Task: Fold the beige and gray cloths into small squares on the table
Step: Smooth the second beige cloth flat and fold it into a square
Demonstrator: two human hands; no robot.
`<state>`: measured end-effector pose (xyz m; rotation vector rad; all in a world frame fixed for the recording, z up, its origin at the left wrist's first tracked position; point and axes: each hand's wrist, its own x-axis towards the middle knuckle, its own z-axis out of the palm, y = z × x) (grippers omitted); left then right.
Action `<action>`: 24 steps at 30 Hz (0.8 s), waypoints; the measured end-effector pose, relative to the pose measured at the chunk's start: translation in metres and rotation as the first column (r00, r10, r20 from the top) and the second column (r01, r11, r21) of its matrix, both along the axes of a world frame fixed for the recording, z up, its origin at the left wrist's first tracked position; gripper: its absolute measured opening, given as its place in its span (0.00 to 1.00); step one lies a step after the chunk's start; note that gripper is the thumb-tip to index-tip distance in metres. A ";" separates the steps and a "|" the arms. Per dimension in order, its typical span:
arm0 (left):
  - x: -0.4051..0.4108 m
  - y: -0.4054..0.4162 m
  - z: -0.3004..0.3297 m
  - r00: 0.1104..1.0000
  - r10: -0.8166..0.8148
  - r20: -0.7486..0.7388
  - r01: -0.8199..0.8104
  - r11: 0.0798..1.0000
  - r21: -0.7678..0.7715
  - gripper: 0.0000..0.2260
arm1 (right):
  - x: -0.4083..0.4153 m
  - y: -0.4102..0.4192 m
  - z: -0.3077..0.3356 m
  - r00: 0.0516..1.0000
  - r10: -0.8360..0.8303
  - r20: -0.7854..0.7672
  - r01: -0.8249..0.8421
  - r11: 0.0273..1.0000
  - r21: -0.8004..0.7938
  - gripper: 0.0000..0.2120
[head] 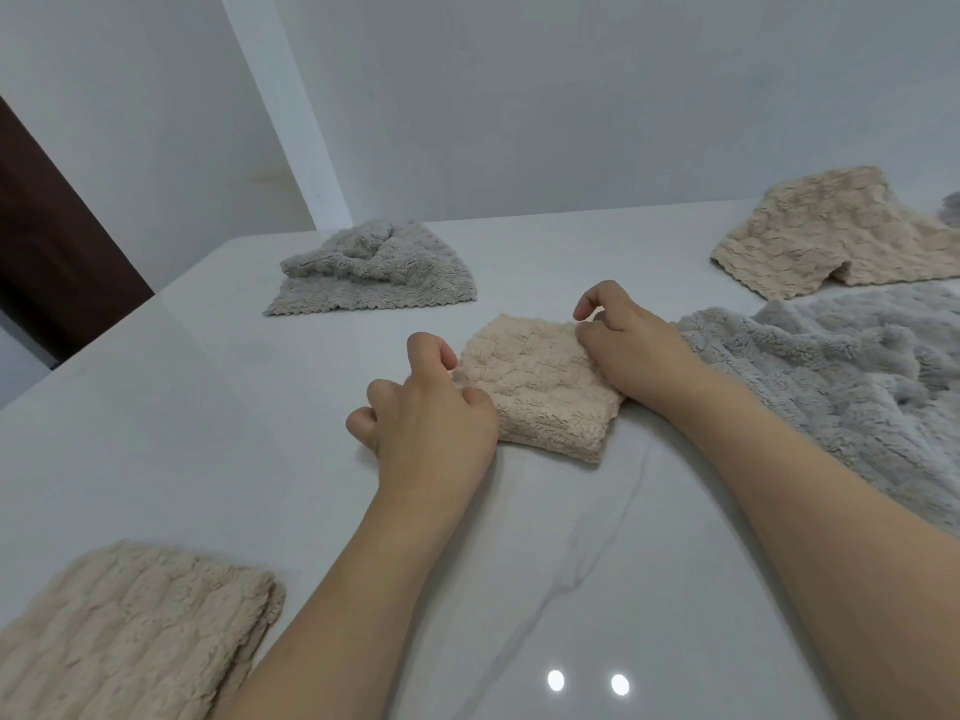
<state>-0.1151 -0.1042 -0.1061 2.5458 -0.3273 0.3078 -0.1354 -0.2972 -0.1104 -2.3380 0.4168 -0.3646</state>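
A small folded beige cloth [540, 387] sits mid-table between both hands. The left hand [431, 413] has its fingers curled at the cloth's left edge, thumb pinching it; the right hand [634, 345] pinches the far right corner. A rumpled gray cloth [841, 387] lies just right, and the white table [208, 433] holds more cloths around.
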 end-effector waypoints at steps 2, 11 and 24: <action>0.000 0.000 -0.002 0.983 0.017 0.185 -0.026 0.999 0.046 0.16 | 0.001 -0.001 -0.002 1.000 0.007 0.009 -0.008 0.999 0.035 0.06; -0.030 -0.025 -0.012 0.902 -0.425 0.073 0.413 0.901 0.132 0.17 | 0.004 0.000 -0.002 1.000 -0.023 0.020 0.022 0.999 0.040 0.06; -0.033 -0.039 -0.021 0.911 -0.376 0.170 0.327 0.909 0.258 0.17 | 0.008 -0.001 -0.010 0.998 -0.045 0.048 0.049 0.994 -0.093 0.08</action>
